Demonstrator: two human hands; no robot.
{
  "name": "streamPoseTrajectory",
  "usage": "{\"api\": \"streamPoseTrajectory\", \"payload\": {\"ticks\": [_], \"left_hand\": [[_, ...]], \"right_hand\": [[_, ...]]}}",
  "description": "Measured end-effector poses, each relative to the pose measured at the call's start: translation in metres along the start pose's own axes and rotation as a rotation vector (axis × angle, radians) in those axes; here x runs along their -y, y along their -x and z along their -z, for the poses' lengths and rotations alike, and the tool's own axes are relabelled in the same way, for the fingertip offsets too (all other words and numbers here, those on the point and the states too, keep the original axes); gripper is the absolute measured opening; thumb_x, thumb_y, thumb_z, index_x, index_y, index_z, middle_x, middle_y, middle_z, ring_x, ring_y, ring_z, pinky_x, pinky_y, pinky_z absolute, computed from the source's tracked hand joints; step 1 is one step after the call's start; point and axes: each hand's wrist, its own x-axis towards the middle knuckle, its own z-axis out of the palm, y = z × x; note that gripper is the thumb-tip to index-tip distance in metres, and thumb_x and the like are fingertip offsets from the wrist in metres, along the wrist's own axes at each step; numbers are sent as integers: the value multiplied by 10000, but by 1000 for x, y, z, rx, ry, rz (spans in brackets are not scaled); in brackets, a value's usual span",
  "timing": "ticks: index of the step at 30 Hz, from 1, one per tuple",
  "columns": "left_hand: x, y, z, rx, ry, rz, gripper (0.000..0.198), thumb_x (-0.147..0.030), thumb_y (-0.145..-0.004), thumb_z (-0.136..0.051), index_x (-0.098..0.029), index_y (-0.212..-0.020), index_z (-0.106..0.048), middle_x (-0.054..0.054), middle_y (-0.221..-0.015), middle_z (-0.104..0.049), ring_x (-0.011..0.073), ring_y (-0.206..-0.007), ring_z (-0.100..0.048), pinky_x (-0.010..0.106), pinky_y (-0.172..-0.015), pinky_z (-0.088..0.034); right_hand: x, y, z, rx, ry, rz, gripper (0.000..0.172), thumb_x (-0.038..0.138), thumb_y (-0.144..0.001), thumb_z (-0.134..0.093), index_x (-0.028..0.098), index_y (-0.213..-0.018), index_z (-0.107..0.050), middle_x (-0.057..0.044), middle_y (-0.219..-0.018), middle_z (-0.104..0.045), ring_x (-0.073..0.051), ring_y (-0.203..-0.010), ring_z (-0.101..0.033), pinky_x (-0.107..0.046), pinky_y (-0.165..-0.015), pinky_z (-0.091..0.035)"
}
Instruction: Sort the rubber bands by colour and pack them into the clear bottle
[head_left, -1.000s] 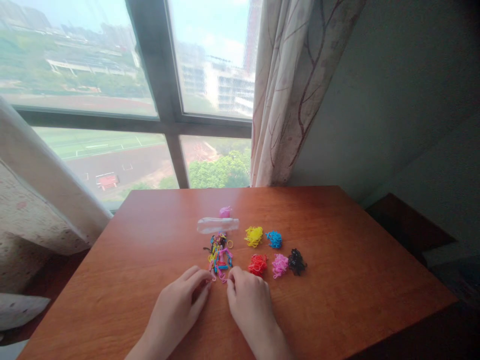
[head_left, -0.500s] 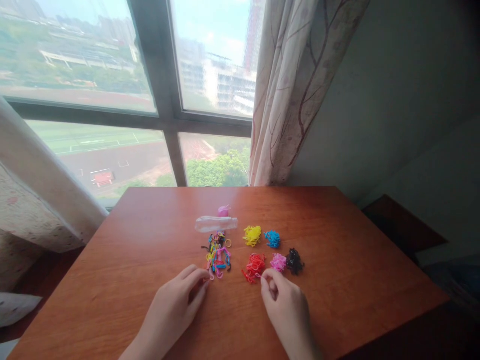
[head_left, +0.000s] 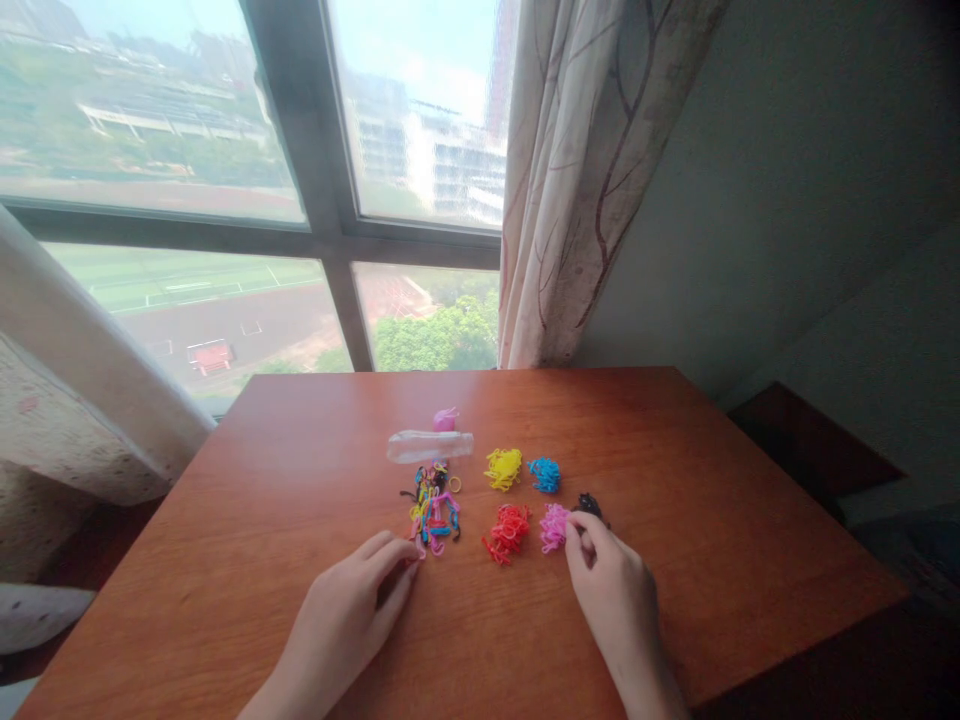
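A mixed heap of small coloured rubber bands (head_left: 435,515) lies in the middle of the table. At its near edge is my left hand (head_left: 364,590), thumb and forefinger closed together beside a pale pink band; whether they grip one is hidden. My right hand (head_left: 619,585) is at the pile of pink rubber bands (head_left: 553,527), its thumb and forefinger pinched on a pink band at that pile's right side. Behind those fingers, the pile of black rubber bands (head_left: 590,503) is partly covered.
Red rubber bands (head_left: 508,532), yellow rubber bands (head_left: 503,468) and blue rubber bands (head_left: 544,474) form separate piles on the wooden table (head_left: 300,450). A clear plastic bag (head_left: 430,447) lies behind the mixed heap, with a pink object (head_left: 445,419) beyond it.
My right hand has moved right, from beside the red pile to the pink pile, carrying a pink rubber band, and now covers part of the black pile. My left hand stays put.
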Motion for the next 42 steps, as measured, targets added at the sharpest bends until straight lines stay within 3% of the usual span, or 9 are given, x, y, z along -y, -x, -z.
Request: {"api": "streamPoseTrajectory", "payload": {"ticks": [3, 8, 17, 24, 31, 38, 42], "left_hand": [[-3, 0, 0, 7, -19, 14, 189, -295, -949, -445, -288, -956, -633, -26, -905, -680, 144, -793, -679, 218, -687, -468], [-8, -2, 0, 19, -74, 71, 202, -337, -953, -437, -276, -947, -630, -15, -902, -677, 155, -792, -674, 236, -680, -464], [-16, -9, 2, 50, -170, 151, 170, -335, -922, -479, -260, -883, -627, -17, -859, -666, 155, -746, -669, 232, -644, -453], [-16, -7, 2, -17, -176, 103, 234, -314, -946, -416, -245, -861, -623, 0, -836, -661, 161, -711, -668, 236, -622, -461], [-14, -1, 5, -81, -13, 9, 163, -292, -929, -477, -247, -871, -622, -24, -782, -654, 116, -611, -597, 197, -592, -449], [-38, -21, 6, -29, 63, -87, 180, -258, -929, -473, -228, -881, -644, -10, -766, -642, 92, -532, -498, 189, -532, -396], [-58, -38, 5, 3, 83, -148, 192, -218, -917, -464, -216, -842, -641, 9, -777, -643, 113, -625, -561, 195, -582, -420]], "right_hand": [[11, 9, -3, -15, -74, 32, 264, 314, -952, -441, 224, -898, -683, -22, -719, -727, -168, -605, -681, -241, -544, -373], [42, 28, -16, 102, -221, 126, 254, 240, -960, -419, 224, -867, -655, -5, -715, -701, -143, -596, -652, -235, -587, -367], [86, 44, -35, 192, -239, 232, 215, 155, -917, -436, 239, -802, -597, 23, -669, -658, -138, -578, -617, -254, -552, -295], [85, 46, -33, 226, -275, 208, 209, 154, -915, -439, 236, -800, -594, 20, -675, -652, -143, -595, -620, -246, -569, -321], [73, 52, -27, 238, -346, 200, 202, 170, -913, -435, 236, -834, -608, 17, -679, -655, -138, -609, -624, -224, -586, -356], [52, 58, -20, 213, -392, 190, 221, 185, -926, -421, 230, -856, -626, 5, -677, -659, -135, -602, -635, -210, -587, -389], [48, 58, -19, 212, -389, 182, 205, 168, -911, -439, 232, -866, -628, 15, -684, -664, -135, -605, -641, -209, -589, -398]]}}
